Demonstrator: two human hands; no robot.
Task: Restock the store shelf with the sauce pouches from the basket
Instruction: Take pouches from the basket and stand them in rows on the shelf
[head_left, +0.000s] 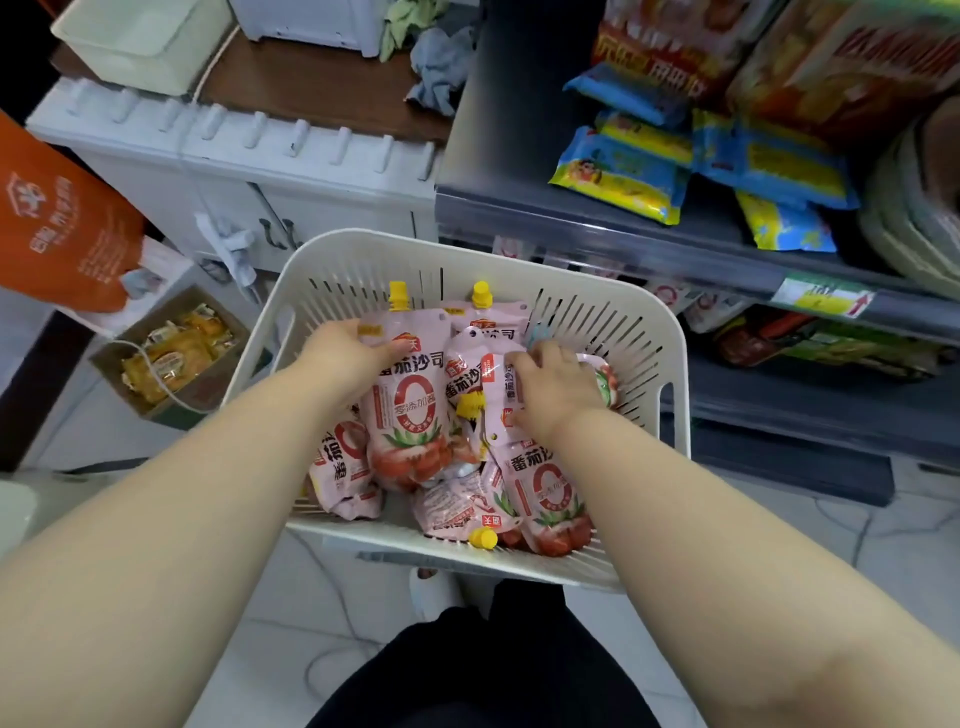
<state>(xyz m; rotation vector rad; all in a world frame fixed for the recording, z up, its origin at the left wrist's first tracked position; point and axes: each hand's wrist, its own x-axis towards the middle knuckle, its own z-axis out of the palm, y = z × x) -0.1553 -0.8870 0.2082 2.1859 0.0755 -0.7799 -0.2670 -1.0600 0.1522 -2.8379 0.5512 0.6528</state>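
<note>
Glossy pink plastic-film sauce pouches, each bearing a ribbed yellow plastic cap, are lying in a matt cream basket of slotted moulded plastic. The shelf, smooth grey metal, is carrying shiny film snack packets. Crumpled cloth is resting on a brown wood-grain countertop; a matt cardboard box is standing on smooth, faintly glossy floor tiles.

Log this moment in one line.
stage: picking | left grip: holds left pouch | right grip: holds right pouch | basket: more pouches | shelf: snack packs
</note>
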